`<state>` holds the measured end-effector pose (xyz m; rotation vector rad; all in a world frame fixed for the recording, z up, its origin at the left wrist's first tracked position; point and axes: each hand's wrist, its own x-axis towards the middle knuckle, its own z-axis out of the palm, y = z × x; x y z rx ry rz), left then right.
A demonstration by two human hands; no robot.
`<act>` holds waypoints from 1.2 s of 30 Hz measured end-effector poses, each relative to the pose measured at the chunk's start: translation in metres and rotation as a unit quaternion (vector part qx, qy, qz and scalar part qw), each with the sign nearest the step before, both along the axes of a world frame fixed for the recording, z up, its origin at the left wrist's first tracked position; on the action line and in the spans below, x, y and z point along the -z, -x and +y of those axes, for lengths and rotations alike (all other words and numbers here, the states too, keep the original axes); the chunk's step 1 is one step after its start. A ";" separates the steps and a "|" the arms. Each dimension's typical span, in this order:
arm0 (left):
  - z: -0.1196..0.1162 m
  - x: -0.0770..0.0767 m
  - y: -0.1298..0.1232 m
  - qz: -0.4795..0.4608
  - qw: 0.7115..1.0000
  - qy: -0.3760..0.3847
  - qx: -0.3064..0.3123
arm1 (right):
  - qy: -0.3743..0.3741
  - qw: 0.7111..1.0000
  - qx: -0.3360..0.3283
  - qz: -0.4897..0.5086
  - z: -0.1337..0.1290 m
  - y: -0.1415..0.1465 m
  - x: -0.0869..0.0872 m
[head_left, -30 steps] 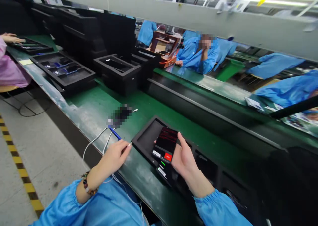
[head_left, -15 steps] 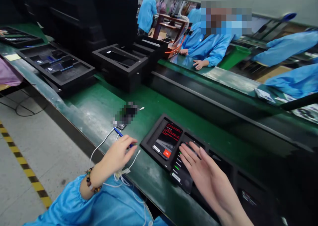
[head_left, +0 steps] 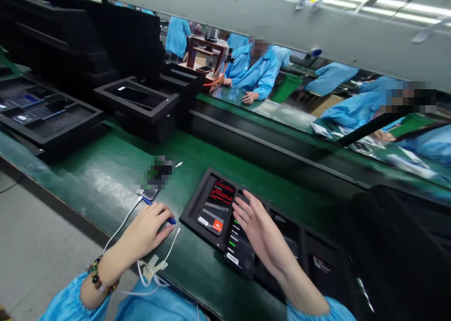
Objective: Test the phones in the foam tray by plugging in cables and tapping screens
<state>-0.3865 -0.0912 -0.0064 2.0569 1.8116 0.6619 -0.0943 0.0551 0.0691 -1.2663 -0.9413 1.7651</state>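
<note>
My left hand [head_left: 151,227] rests at the green bench with its fingers curled on a blue pen [head_left: 171,221]. Beyond it lies a phone [head_left: 150,192], partly blurred out, with a white cable at its near end. My right hand [head_left: 255,229] is held over the black foam tray [head_left: 193,213], fingers stretched out, nothing in it. Under that hand is a phone [head_left: 239,255] showing green and white text lines. To its left in the tray, another phone [head_left: 217,206] shows red text and an orange-red button. More phones sit further right, partly hidden by my right arm.
A cable plug [head_left: 179,229] lies between my left hand and the tray. Black trays with phones [head_left: 52,119] [head_left: 136,97] stand at the left and back left, beside tall dark stacks. Across a divider [head_left: 268,147], a person in blue [head_left: 260,72] sits at another bench.
The view has swung up and to the right. My left hand has come lower onto the pen and bench. My right hand is still raised over the tray, its palm turned more sideways.
</note>
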 end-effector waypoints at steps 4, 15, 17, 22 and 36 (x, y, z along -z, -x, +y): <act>-0.003 0.009 -0.007 -0.023 0.999 -0.038 -0.015 | -0.006 0.999 0.017 -0.042 0.017 0.013 0.003; -0.003 0.010 -0.017 -0.067 0.995 -0.070 -0.016 | 0.030 0.998 0.026 -0.054 0.036 0.020 -0.001; -0.006 0.003 -0.006 -0.080 0.990 -0.106 -0.038 | -0.006 0.997 0.029 -0.071 0.040 0.015 0.001; -0.022 -0.002 0.080 -0.060 0.938 -0.234 -0.248 | -0.098 0.987 -0.002 -0.127 0.051 -0.031 0.007; 0.023 0.067 0.207 0.144 0.857 -0.024 -0.494 | -0.758 0.482 0.032 -0.439 0.103 -0.031 -0.171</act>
